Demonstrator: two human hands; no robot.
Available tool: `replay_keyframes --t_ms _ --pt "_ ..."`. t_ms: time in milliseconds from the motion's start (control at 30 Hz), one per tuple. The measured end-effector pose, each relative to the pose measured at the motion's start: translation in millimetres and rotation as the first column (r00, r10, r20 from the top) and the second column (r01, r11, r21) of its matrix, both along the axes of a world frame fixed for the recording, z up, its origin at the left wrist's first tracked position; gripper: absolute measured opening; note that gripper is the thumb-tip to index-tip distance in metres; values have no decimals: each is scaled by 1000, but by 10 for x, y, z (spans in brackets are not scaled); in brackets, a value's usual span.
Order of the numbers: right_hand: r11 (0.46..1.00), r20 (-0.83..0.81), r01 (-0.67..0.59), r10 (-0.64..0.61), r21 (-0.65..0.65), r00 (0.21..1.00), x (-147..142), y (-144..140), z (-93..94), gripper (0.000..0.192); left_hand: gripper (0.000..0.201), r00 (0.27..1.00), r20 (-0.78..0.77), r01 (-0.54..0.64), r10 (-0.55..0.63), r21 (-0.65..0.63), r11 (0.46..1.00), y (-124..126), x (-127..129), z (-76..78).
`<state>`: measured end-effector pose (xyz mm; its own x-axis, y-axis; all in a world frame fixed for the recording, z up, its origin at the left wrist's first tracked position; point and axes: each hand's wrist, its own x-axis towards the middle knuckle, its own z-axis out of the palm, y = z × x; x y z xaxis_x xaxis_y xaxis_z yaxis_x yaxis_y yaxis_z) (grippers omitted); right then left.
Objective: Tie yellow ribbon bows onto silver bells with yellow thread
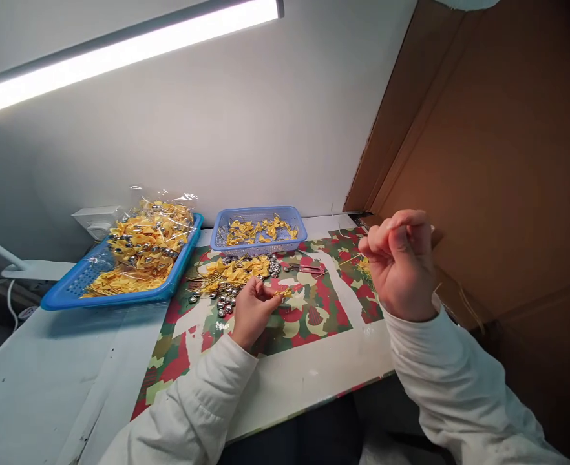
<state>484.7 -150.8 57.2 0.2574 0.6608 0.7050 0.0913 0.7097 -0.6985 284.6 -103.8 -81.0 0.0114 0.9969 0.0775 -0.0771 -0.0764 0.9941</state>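
My left hand (254, 309) is low over the patterned mat, its thumb and fingers pinching a small yellow ribbon bow (284, 293). Raised at the right, my right hand (404, 261) is closed with thumb and fingertips together; what it holds, if anything, is too fine to make out. Just beyond my left hand lies a heap of yellow ribbon pieces (239, 271) with thin stems. Small shiny silver bells (225, 303) lie scattered beside and under the heap. A pair of thread snips (307, 268) rests on the mat right of the heap.
A light blue basket (258, 248) with yellow bows stands at the back. To the left, a darker blue tray (120, 298) carries a clear bag (154, 232) of yellow bows with bells. Yellow thread scraps (364, 266) lie at the right. A cardboard wall (483, 161) borders the right side.
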Motion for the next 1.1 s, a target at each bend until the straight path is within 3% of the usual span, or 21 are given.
replay_keyframes --t_ms 300,500,600,733,800,900,1100 --pt "987 -28 -158 157 -12 987 -41 18 -262 13 31 1000 18 -9 9 -15 1000 -2 -65 59" --pt "934 -40 -307 305 -181 952 90 171 -555 23 26 985 170 55 -10 -263 963 -42 -95 160" --pt "895 -17 -353 362 -272 932 73 226 -766 24 30 979 204 68 0 -330 942 -54 -93 182" --pt "786 116 -319 439 -530 891 -88 233 -1034 23 34 975 220 80 13 -407 910 -80 -85 180" --pt "758 229 -261 473 -598 851 -179 210 -1114 17 37 980 198 82 5 -429 899 -99 -85 162" --pt "784 372 -190 474 -591 798 -265 166 -1170 3 37 982 191 84 2 -441 894 -133 -79 146" --pt "820 450 -118 421 -559 788 -297 107 -1204 11 33 984 174 47 35 -444 895 -178 -30 215"
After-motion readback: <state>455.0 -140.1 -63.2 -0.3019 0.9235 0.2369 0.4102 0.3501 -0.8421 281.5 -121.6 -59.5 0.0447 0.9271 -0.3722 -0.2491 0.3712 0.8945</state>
